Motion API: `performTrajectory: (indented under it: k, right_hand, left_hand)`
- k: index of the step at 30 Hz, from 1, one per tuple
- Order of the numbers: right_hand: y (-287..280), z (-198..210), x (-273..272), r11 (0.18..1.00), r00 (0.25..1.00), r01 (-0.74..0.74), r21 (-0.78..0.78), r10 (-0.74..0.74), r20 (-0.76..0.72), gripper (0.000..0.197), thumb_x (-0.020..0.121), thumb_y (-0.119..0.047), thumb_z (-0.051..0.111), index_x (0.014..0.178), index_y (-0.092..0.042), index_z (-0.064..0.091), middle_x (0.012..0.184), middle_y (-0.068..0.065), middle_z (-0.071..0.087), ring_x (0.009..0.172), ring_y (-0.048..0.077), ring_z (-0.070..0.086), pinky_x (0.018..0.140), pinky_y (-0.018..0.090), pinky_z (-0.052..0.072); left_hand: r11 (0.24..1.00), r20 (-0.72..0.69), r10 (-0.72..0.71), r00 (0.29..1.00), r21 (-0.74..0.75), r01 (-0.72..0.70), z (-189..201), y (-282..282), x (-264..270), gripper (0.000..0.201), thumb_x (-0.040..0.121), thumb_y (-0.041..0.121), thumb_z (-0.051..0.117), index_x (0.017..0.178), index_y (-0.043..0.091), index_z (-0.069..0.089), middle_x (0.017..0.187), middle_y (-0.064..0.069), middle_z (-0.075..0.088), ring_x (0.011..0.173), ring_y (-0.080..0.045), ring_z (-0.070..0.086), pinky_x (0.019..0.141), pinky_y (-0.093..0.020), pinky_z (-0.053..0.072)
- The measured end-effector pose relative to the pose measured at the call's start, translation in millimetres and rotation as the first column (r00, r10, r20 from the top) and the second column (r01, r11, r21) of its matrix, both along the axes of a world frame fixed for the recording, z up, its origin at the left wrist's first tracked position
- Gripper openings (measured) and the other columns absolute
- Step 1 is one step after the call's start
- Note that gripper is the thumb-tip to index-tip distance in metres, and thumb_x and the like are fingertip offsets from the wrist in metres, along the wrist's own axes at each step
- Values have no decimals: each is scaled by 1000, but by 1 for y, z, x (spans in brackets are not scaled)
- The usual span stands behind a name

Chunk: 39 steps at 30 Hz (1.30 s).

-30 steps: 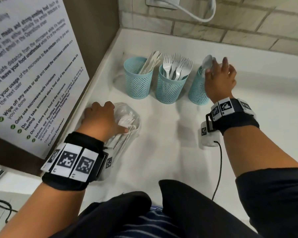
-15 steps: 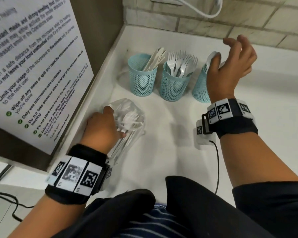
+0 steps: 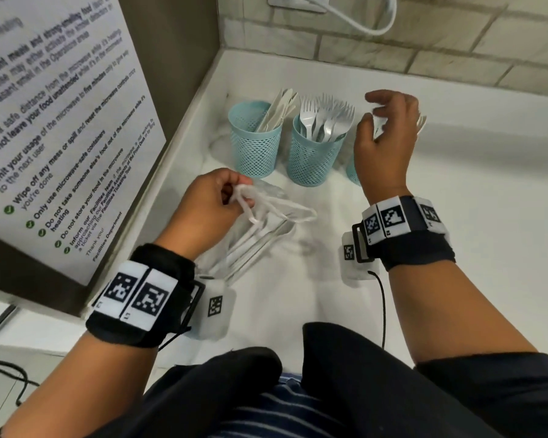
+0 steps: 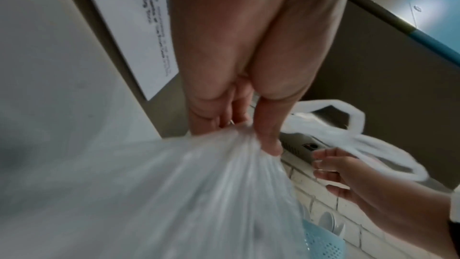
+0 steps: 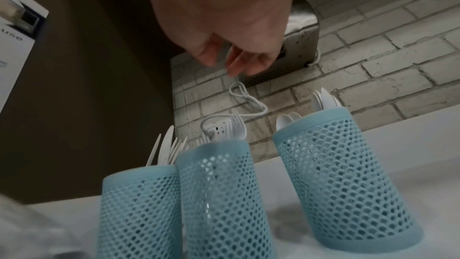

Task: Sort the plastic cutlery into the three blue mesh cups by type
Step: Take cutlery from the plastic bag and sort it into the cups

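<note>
Bare counter (image 3: 487, 191) right of cups (image 3: 314, 153); wall panel (image 3: 187, 74) hems left; bag (image 3: 266, 229) blocks near-left.

Three blue mesh cups (image 5: 216, 200) stand on the worktop (image 3: 456, 191): one with knives (image 3: 279, 107), one with forks (image 3: 325, 120), one with spoons (image 5: 323, 98). How many pieces each cup holds cannot be counted. One clear plastic bag (image 3: 266, 226) holds more white cutlery. Two hands show, left hand (image 3: 206, 210) and right hand (image 3: 386, 143). One printed notice (image 3: 54, 115).
</note>
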State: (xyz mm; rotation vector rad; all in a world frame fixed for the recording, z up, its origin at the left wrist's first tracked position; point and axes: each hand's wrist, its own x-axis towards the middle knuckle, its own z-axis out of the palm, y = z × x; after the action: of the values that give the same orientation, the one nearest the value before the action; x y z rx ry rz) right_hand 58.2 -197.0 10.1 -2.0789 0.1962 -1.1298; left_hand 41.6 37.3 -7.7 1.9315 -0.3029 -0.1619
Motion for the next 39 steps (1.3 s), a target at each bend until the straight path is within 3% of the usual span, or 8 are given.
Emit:
performTrajectory:
  k: [7,11,18,21,24,27,34,39]
  right_hand:
    - [5,30,-17,803,755,-477,357,582,-301,12,84,-2,61,87,-10,70,61,-14,67,60,-2,58,58,11,43]
    - [8,29,-24,751,548,-526,400,659,-515,5,81,-13,70,83,-17,71,60,-15,67,59,-4,55,56,7,40]
    - [11,13,-23,701,384,-561,440,691,-613,49,73,5,71,116,-18,61,80,-5,64,75,7,51,80,11,44]
    - [13,11,-23,718,402,-587,374,659,-636,46,75,1,71,115,-18,63,101,-9,69,95,8,63,96,18,44]
    - [15,15,-26,758,497,-581,298,619,-608,35,75,0,71,110,-1,66,60,-19,64,67,-15,59,71,2,42]
    - [16,16,-24,795,610,-550,255,591,-527,34,73,-1,73,105,4,65,62,-14,52,55,-14,53,60,1,37]
    - [12,29,-20,797,746,-484,361,592,-305,18,76,-7,72,95,-8,70,72,-7,57,67,-6,55,72,10,42]
    - [1,29,-20,793,661,-471,387,608,-440,35,84,-2,62,116,-15,61,81,-17,67,74,-10,62,71,8,46]
  left_hand:
    - [942,-75,-326,943,-117,316,15,-28,19,40,72,-10,70,101,16,61,87,7,65,72,8,61,77,-9,49]
    - [904,-134,-426,895,-108,414,9,-40,32,48,71,-17,64,112,6,60,91,4,66,76,7,63,77,-8,50]
    - [845,-313,-500,808,-380,376,3,-51,42,47,57,-2,44,98,9,65,87,2,72,85,-8,64,72,-15,48]
    - [855,-326,-500,803,-337,395,6,-56,44,47,67,-7,43,108,7,62,77,10,71,72,2,62,64,-11,46]
    - [855,-274,-513,814,-255,453,5,-59,44,55,81,-19,43,126,12,50,89,8,67,77,5,62,68,-8,46]
    - [847,-208,-519,829,-256,466,2,-59,40,53,81,-15,56,128,7,49,99,5,63,88,4,62,85,-13,49]
    - [905,-136,-409,902,-191,381,-3,-64,45,33,78,2,68,106,16,60,66,12,68,73,0,64,95,-27,46]
    - [901,-143,-402,904,-238,363,-4,-62,45,36,82,2,65,110,21,54,66,10,70,76,-2,67,97,-30,46]
